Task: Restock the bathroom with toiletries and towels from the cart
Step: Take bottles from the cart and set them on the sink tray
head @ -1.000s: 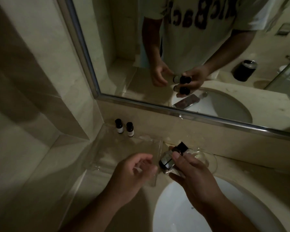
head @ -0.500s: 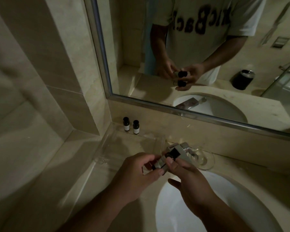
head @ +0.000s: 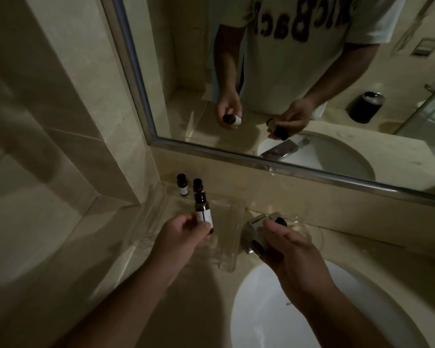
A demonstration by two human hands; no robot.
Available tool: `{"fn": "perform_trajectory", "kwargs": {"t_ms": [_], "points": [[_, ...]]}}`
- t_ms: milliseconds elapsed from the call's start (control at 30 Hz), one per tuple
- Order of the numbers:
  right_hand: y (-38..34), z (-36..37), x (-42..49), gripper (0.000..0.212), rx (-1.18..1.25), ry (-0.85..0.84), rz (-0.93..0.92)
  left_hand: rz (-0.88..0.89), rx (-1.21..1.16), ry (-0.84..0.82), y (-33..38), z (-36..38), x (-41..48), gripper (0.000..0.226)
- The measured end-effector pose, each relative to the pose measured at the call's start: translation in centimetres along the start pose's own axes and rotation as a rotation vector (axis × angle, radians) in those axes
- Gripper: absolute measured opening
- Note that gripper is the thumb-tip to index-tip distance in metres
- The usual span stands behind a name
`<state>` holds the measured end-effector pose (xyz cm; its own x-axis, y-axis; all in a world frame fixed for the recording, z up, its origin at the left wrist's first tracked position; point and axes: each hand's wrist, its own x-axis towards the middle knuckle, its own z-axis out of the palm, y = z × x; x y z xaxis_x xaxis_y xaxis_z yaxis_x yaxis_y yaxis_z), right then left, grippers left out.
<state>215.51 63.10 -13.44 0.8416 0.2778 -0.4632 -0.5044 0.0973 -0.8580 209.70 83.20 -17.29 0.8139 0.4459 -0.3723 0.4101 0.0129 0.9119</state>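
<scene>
My left hand (head: 180, 237) holds a small dark toiletry bottle (head: 203, 209) with a white label, upright over a clear plastic tray (head: 230, 257) on the counter. Two matching bottles stand at the tray's back edge: one (head: 182, 184) on the left and one (head: 198, 185) right behind the held bottle. My right hand (head: 290, 249) grips another dark-capped bottle (head: 278, 220) above the chrome faucet (head: 250, 232), mostly covered by my fingers.
A white round sink (head: 261, 310) lies below my right hand. A clear glass dish (head: 309, 228) sits behind the faucet. The framed mirror (head: 312, 96) lines the back wall and a marble side wall (head: 60, 121) closes off the left. A dark bin shows only in the reflection.
My left hand has taken one bottle from my right hand and carried it left over the tray. My right hand keeps the other bottle near the faucet.
</scene>
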Motion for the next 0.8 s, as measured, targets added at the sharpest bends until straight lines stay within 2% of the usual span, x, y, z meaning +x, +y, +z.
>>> {"fn": "perform_trajectory", "kwargs": {"t_ms": [100, 167, 333, 600, 800], "points": [[0.2, -0.2, 1.0, 0.031, 0.024, -0.009, 0.009, -0.043, -0.057, -0.006, 0.0, 0.7, 1.3, 0.015], [0.2, -0.3, 1.5, 0.024, 0.050, -0.035, 0.018, -0.078, -0.181, -0.005, 0.0, 1.2, 2.2, 0.021], [0.7, -1.0, 2.7, 0.041, 0.126, -0.126, 0.029, -0.091, -0.189, 0.058, -0.9, 1.6, 4.1, 0.032], [1.5, -1.9, 4.4, 0.041, 0.142, -0.232, 0.025, 0.020, 0.102, 0.189, -2.6, 3.9, 7.2, 0.021], [1.4, -3.5, 5.2, 0.056, 0.135, -0.210, 0.006, 0.060, 0.329, 0.327, -2.7, 6.1, 8.8, 0.017]]}}
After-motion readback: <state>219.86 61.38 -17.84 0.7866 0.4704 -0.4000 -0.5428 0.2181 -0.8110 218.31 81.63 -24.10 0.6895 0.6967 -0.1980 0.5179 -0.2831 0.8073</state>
